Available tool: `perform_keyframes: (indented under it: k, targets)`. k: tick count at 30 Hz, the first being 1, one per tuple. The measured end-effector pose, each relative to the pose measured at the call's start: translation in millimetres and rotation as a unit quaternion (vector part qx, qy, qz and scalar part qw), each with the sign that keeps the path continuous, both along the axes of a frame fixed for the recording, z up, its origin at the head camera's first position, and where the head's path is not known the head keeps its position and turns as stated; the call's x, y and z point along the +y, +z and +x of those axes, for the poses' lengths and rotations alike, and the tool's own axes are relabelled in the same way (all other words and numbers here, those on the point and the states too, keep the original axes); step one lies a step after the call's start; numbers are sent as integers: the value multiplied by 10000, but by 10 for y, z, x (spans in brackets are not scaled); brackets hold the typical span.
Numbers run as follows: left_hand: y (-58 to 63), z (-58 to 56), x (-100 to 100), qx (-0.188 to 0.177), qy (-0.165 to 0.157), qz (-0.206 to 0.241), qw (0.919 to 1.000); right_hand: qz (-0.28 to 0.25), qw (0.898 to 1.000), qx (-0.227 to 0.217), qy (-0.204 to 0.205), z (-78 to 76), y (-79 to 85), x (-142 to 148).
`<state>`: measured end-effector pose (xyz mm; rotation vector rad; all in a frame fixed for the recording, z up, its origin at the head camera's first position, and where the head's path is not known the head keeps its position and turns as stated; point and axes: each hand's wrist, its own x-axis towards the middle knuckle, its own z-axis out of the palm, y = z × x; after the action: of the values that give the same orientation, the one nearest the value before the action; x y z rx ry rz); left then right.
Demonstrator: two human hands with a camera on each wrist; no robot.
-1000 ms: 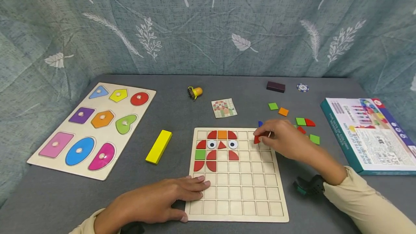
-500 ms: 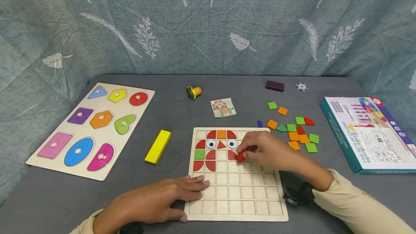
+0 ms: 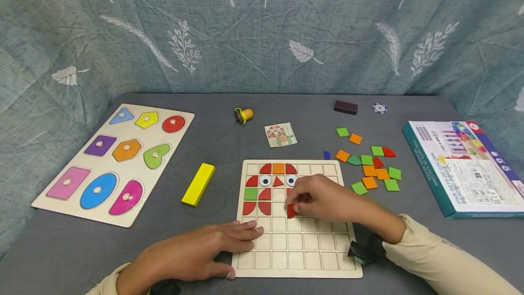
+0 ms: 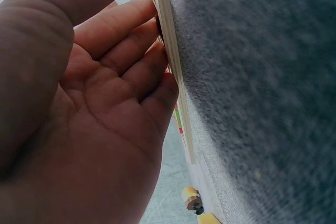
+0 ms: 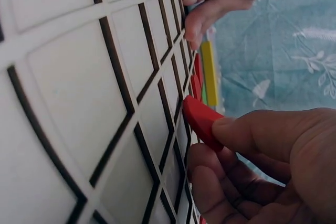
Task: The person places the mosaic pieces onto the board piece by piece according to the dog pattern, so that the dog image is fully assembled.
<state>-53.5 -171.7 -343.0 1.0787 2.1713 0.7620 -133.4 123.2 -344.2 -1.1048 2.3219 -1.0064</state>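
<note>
A wooden grid board (image 3: 313, 261) lies on the grey table, with red quarter-circle tiles, an orange square (image 3: 278, 168), a green square (image 3: 250, 193), a red triangle and two eye tiles in its upper left cells. My right hand (image 3: 323, 197) pinches a red quarter-circle tile (image 5: 202, 121) between thumb and fingers. It holds the tile tilted, close over a cell below the right eye tile (image 3: 291, 180). With fingers spread and straight, my left hand (image 3: 209, 245) rests on the board's lower left edge; the left wrist view shows its fingertips at that edge.
Loose tiles (image 3: 369, 182) lie right of the board, before a flat box (image 3: 471, 172). A picture card (image 3: 280, 134) sits behind the board. Leftward are a yellow block (image 3: 198, 185) and a shape puzzle (image 3: 135, 172). A dark block (image 3: 345, 107) and poker chip (image 3: 379, 108) stand farther back.
My right hand has carried the red quarter-circle tile leftward and nearer from the board's upper right, uncovering loose tiles on the right. My left hand has stayed in place.
</note>
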Motion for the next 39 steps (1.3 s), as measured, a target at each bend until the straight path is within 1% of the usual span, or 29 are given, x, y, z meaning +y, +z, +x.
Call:
perform_keyframes:
  k: [4,10,15,18,20,26,28,31,34,39]
  targets:
    - [1,-2,0,-22,6,-3,10000,178,9998,114,-33,23,8,-23]
    - [2,-8,-3,-8,10,5,10000,402,9987,166,-247,41,15,-28]
    - [3,-11,0,47,-5,9,10000,376,9980,160,-474,28,11,-39]
    - [10,-13,9,18,22,-42,10000,379,9976,151,-555,23,-7,-48]
    - [12,-13,14,13,28,-56,10000,375,9975,211,-566,24,-29,-54]
    - [-3,-10,7,114,-23,38,9999,425,9949,677,-622,47,-66,-62]
    - [-3,-9,5,94,-14,37,9999,474,9936,771,-681,53,-70,-61]
    - [-1,-6,1,75,-17,19,10000,496,9922,841,-776,55,-76,-54]
    - [0,-1,-1,54,-5,9,10000,405,9914,857,-906,41,-80,-30]
    - [-5,-2,4,20,26,-21,10000,244,9895,875,-1121,-23,-55,45]
